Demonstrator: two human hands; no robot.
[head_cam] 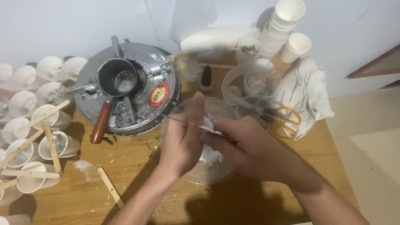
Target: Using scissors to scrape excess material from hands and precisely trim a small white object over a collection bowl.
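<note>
Both hands met over a clear plastic bowl (208, 166) near the middle of the wooden table (250, 204). The left hand (183, 139) had its fingers curled shut around a thin metal rod (175, 119), whose free end stuck out toward 10 o'clock. The right hand (243, 146) pinched a small white lump (207, 124) against that rod, thumb and fingertips closed on it. More white flaky matter lay in the bowl beneath the hands.

At 10 o'clock from the grip sat a round metal appliance (137, 89), and on it a small dark pot (118, 79) with a brown handle (101, 123) pointing toward 7 o'clock. At 9 o'clock, along the left edge of the table, stood many white paper cups (50, 146), several with flat wooden sticks (52, 146) laid across their rims. One loose wooden stick (110, 186) lay on the table at 8 o'clock.

At 2 o'clock lay orange-handled scissors (283, 121), just beside a crumpled white cloth (304, 96). Behind them was a clear container (254, 81), and at 1 o'clock stacks of white cups (287, 25) stood against the wall.
</note>
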